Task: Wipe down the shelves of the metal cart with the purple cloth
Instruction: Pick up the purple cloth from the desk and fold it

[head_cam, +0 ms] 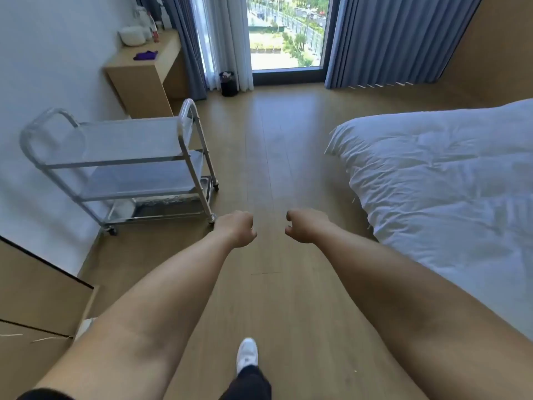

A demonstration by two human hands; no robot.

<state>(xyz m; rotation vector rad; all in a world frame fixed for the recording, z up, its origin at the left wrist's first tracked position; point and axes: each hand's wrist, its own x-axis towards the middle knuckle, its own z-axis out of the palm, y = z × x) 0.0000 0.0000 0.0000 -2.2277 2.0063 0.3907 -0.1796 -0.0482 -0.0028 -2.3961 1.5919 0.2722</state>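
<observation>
I hold both arms out ahead of me over the wooden floor (274,157). My left hand (236,228) and right hand (302,226) hang side by side with a gap between them, fingers loosely curled inward, and neither has hold of anything. The metal cart (115,164) stands to my left against the white wall, with three shelves, curved handles at both ends and small wheels on the floor; my left hand is near its closest corner but apart from it. The purple cloth (146,55) lies crumpled on the wooden worktop (167,46) beyond the cart, well away from both hands. Behind the cloth on the worktop sit a white container (132,36) and some bottles (154,30), one with red on it; any labels are too blurred for me to read. A dark bin (228,83) stands by the window (288,33) between blue-grey curtains (398,39). A bed (447,183) with a rumpled white cover fills the right side. My white shoe (247,355) shows below, between my forearms.
</observation>
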